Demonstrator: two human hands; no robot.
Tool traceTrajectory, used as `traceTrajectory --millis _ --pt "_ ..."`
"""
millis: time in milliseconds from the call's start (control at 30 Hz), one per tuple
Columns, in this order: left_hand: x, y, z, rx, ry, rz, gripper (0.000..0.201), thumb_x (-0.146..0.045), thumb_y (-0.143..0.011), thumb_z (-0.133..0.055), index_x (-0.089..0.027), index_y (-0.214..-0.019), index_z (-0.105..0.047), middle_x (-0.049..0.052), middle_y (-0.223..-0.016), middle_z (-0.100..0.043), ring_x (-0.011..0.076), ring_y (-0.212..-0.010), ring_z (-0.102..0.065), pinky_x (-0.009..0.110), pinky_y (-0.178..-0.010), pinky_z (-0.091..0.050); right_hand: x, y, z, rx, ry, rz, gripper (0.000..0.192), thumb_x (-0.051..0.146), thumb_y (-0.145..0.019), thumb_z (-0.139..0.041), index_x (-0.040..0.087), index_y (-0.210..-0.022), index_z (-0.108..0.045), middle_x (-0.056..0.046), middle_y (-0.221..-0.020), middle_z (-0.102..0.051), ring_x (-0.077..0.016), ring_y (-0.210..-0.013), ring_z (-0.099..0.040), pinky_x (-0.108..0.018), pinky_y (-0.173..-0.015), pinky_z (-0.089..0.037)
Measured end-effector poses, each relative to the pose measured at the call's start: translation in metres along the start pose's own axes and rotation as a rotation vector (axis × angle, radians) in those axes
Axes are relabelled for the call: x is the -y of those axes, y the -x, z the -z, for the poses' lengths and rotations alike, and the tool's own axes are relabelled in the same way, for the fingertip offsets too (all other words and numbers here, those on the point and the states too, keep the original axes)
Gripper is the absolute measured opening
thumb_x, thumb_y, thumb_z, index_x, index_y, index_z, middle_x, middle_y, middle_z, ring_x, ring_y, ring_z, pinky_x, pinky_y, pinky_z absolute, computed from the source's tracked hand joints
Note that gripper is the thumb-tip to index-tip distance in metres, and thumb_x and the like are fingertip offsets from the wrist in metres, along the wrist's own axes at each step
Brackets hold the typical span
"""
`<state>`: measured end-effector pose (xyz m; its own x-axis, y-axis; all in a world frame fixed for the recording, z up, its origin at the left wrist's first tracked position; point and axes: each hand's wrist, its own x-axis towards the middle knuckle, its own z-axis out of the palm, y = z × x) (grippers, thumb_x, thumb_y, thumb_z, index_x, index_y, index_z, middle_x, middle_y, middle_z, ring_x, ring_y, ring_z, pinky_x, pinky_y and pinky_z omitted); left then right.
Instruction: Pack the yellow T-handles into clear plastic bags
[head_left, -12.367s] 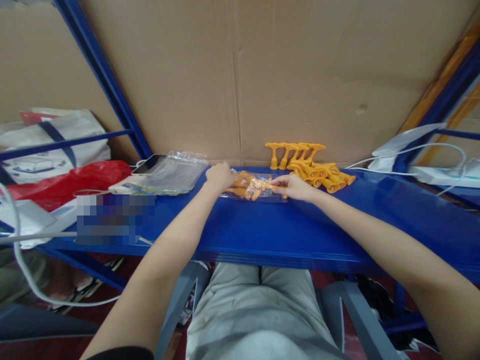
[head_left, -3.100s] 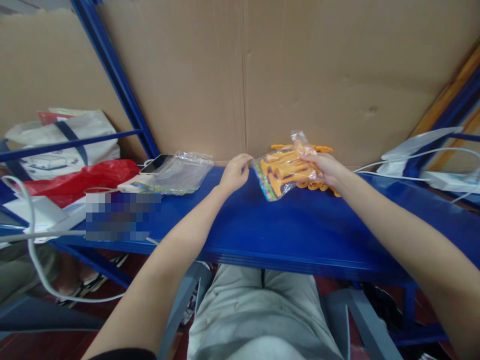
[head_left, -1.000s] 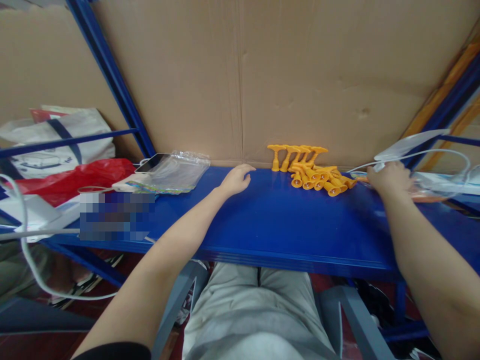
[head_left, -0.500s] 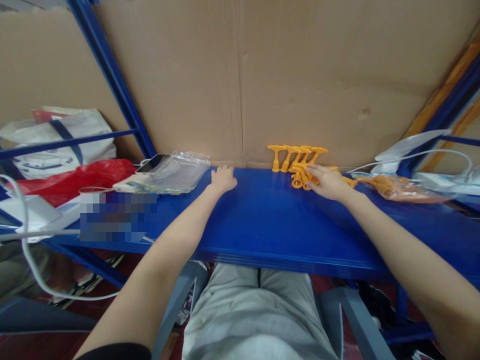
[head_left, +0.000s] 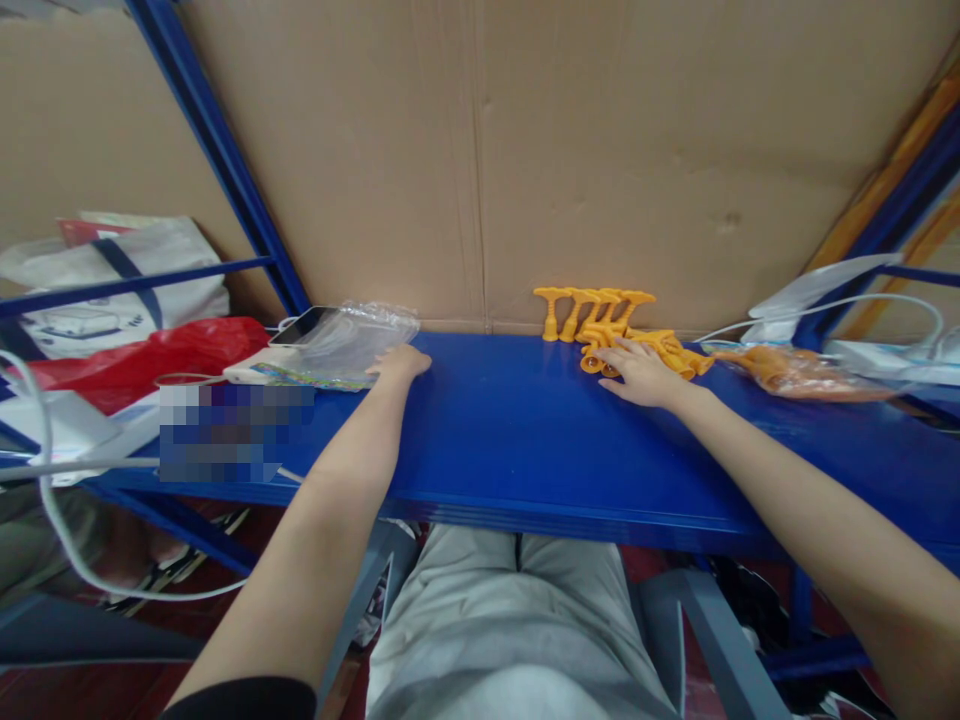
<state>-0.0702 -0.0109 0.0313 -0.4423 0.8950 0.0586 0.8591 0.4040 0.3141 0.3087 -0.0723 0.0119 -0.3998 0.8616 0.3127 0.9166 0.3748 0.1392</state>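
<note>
clear bags [head_left: 349, 342] touched by left hand [head_left: 403, 362], closure and grip can't be told; yellow pieces [head_left: 670, 350] covered by spread right hand [head_left: 646, 374], seemingly nothing held. bag-picking probably, one edge should be pinched.

Left grip [head_left: 403, 362] and right grip [head_left: 643, 376] face downward

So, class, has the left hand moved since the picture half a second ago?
Yes. The left hand has moved leftward, away from the cardboard crease, to the clear bags.
</note>
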Motion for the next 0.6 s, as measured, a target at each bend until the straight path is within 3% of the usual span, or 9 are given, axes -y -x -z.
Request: traceTrajectory --millis 100,333,600 --pt "-0.0006 0.0051 0.0029 0.048 -0.027 0.028 0.065 -0.031 -0.080 -0.054 -0.009 -0.140 -0.047 0.027 -0.148 -0.039 0.0448 -0.138 -0.034 0.067 -0.097 -0.040 -0.0023 -0.0014 -0.0027 -0.011 -0.013 0.012 0.054 0.036 -0.085 -0.050 0.020 -0.137 -0.054 -0.013 -0.140 -0.054 -0.0386 -0.136 -0.038 -0.063 -0.106 -0.034" --pt "0.0018 0.0030 0.0029 0.031 -0.053 -0.007 0.059 -0.035 -0.078 -0.058 -0.009 -0.132 -0.057 0.026 -0.138 -0.052 0.0413 -0.129 -0.048 0.058 -0.102 -0.040 -0.0072 -0.0026 -0.0075 -0.026 -0.031 0.027 0.054 0.037 -0.085 -0.051 0.024 -0.137 -0.054 -0.010 -0.138 -0.056 -0.0376 -0.137 -0.038 -0.063 -0.107 -0.034" --pt "0.0072 -0.0012 -0.0015 -0.090 -0.068 -0.113 0.051 -0.025 -0.078 -0.060 -0.003 -0.124 -0.061 0.029 -0.131 -0.056 0.0374 -0.125 -0.052 0.045 -0.102 -0.043 -0.0041 -0.0022 -0.0044 0.003 -0.026 0.017 0.055 0.035 -0.085 -0.051 0.020 -0.139 -0.052 -0.012 -0.140 -0.054 -0.0384 -0.138 -0.036 -0.064 -0.107 -0.033"
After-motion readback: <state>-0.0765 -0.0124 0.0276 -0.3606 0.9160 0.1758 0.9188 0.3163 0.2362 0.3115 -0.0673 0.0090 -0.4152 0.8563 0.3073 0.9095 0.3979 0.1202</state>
